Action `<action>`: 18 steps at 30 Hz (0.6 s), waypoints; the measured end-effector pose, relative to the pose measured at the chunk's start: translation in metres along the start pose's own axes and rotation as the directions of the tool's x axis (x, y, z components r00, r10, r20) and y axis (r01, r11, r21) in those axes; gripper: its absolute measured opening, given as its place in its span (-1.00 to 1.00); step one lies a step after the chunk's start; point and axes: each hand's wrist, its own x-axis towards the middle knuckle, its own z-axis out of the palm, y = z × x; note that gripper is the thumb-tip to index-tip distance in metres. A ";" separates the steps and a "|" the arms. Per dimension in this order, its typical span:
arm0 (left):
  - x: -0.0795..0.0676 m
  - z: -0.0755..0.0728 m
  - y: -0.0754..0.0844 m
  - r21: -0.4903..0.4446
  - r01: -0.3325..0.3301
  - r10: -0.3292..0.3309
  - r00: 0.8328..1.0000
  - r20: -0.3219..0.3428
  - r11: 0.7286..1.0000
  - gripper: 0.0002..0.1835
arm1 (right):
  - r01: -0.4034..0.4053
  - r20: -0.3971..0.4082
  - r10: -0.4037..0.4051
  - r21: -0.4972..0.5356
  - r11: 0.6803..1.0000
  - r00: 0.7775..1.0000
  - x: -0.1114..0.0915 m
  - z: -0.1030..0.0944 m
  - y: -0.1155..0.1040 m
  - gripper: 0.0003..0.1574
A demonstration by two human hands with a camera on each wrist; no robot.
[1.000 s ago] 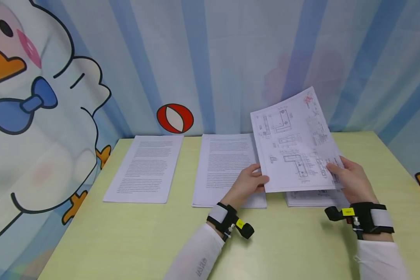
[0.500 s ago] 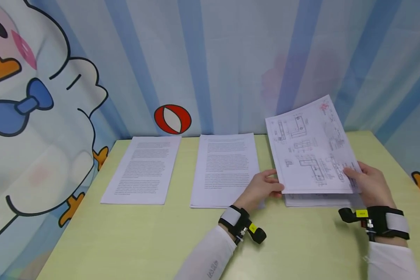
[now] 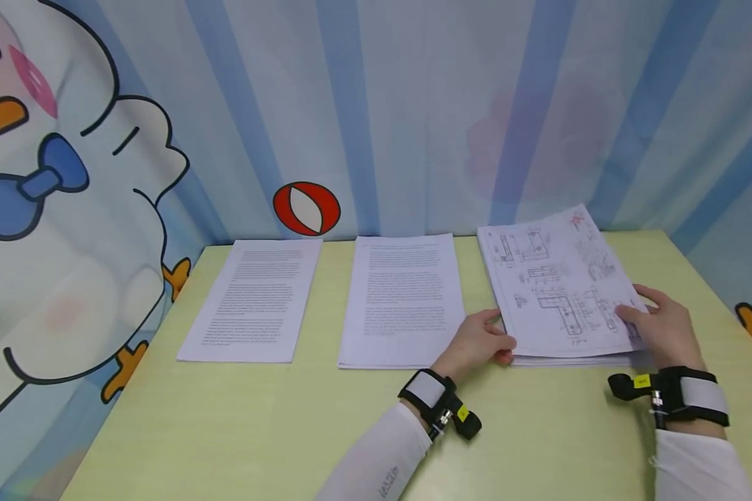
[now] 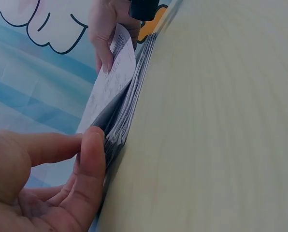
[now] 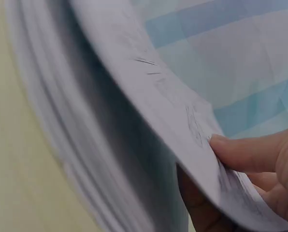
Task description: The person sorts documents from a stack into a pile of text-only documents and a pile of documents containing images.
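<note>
A sheet of paper with technical drawings (image 3: 548, 278) lies low over the right-hand paper stack (image 3: 570, 362), its near part slightly raised. My left hand (image 3: 474, 342) pinches the sheet's near left corner between thumb and finger, close to the stack's edge. At the right edge, my right hand (image 3: 667, 330) holds the same sheet, thumb on top and fingers beneath. From the right wrist, the sheet (image 5: 168, 111) bends upward, apart from the layered pages (image 5: 52, 106). The left wrist view shows a narrow gap between the sheet (image 4: 108, 89) and the stack (image 4: 140, 82) near the fingertips.
A middle stack of printed text (image 3: 404, 306) lies just left of my left hand. Farther left is another text stack (image 3: 251, 303). All rest on a pale yellow table (image 3: 257, 431). A striped blue curtain (image 3: 401, 118) hangs behind the table's back edge.
Both hands have carried the drawing sheet rightward off the middle stack's edge, then lowered it onto the right stack. Its far edge has dropped, and both hands still hold it.
</note>
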 end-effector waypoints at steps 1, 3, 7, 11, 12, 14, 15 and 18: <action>-0.001 0.000 0.001 0.007 0.001 -0.001 1.000 0.004 1.000 -0.25 | 0.029 -0.017 -0.030 -0.030 0.999 0.999 0.000 0.000 0.000 -0.06; -0.003 0.000 0.002 0.024 -0.001 0.001 1.000 0.013 1.000 -0.26 | 0.091 -0.056 -0.096 -0.086 0.992 0.994 0.000 0.001 0.000 -0.10; -0.005 0.000 0.003 0.046 0.000 0.000 1.000 0.015 0.999 -0.27 | 0.123 -0.117 -0.147 -0.189 0.974 0.982 -0.001 0.004 0.000 -0.23; -0.006 0.000 0.003 0.058 0.002 -0.002 1.000 0.008 0.998 -0.30 | 0.098 -0.143 -0.136 -0.250 0.963 0.980 -0.004 0.008 -0.002 -0.29; -0.006 -0.001 0.003 0.063 0.000 0.000 1.000 0.007 0.998 -0.30 | 0.098 -0.144 -0.139 -0.261 0.960 0.980 -0.004 0.009 -0.003 -0.28; -0.007 -0.001 0.003 0.091 -0.010 0.009 1.000 0.014 0.996 -0.34 | 0.101 -0.146 -0.146 -0.278 0.955 0.978 -0.005 0.009 -0.004 -0.28; -0.008 -0.001 0.003 0.113 -0.019 0.017 1.000 0.020 0.993 -0.41 | 0.102 -0.145 -0.149 -0.289 0.952 0.978 -0.005 0.010 -0.004 -0.28; -0.011 -0.001 0.005 0.185 -0.044 0.037 0.998 0.041 0.982 -0.72 | 0.106 -0.126 -0.155 -0.327 0.939 0.980 -0.005 0.009 -0.004 -0.27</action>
